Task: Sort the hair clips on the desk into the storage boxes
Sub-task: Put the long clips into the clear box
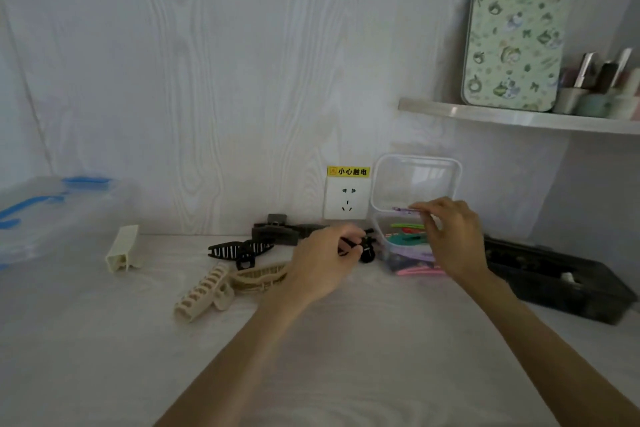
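Clear glossy plastic box (415,184), matt pale wood-grain desk (104,340), shiny metal shelf (519,118), black plastic tray (561,291), cream plastic clip (202,291)

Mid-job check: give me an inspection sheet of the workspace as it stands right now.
Surface: pale wood-grain desk, against a matching wall.
Job's things: clear storage box, lid up, holding coloured slim clips; pink clips at its front; black-and-white claw clip, two cream claw clips, dark claw clips lie loose.
Clutter: cream plastic block; black tray; clear bin with blue handles.
Hands: left hand grips small black clips; right hand pinches a purple clip over the box.
Cables: nothing seen.
Surroundings: wall socket with yellow warning label; shelf with patterned tin and small containers.
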### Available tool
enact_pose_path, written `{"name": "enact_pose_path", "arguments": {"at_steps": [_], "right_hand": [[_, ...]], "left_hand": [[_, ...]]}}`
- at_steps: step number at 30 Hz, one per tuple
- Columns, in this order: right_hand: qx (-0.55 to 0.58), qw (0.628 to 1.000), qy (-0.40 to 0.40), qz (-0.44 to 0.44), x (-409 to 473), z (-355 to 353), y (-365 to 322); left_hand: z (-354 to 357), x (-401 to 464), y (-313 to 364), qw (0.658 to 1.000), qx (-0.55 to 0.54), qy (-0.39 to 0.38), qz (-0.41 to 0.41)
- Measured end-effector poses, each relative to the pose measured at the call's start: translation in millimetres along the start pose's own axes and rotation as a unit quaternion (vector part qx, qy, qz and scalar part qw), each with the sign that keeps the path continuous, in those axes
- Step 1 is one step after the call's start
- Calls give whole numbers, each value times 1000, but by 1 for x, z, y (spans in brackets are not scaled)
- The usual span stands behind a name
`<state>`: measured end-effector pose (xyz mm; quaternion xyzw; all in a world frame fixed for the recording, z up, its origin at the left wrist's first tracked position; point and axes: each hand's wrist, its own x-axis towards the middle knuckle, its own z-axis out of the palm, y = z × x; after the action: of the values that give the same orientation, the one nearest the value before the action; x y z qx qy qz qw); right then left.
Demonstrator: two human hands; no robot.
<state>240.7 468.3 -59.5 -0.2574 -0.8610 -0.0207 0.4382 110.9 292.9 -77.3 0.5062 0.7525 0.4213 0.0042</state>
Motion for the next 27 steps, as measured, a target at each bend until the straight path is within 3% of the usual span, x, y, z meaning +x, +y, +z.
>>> {"name": "enact_pose_path", "arguments": {"at_steps": [4, 6, 11, 14, 20, 24, 27], "right_hand": [[3, 973, -225, 47, 2, 5, 17], [28, 956, -281, 74, 3, 6, 15], [3, 983, -184, 18, 6, 5, -10], [32, 985, -166, -21, 1, 3, -43], [91, 966, -236, -57, -8, 17, -97], [40, 939, -340, -45, -8, 35, -107], [-1, 931, -362, -41, -3, 46, -111]], "left_hand": [[-15, -9, -14, 997, 66, 37, -15], [-30, -14, -28, 992, 115, 49, -17], [-61, -35, -65, 951, 301, -60, -45], [-76, -45, -75, 954, 292, -55, -45], [-108, -51, -94, 947, 279, -116, -105], [-124, -51, -103, 952, 217, -158, -148], [-127, -42, -110, 961, 145, -181, -150]]}}
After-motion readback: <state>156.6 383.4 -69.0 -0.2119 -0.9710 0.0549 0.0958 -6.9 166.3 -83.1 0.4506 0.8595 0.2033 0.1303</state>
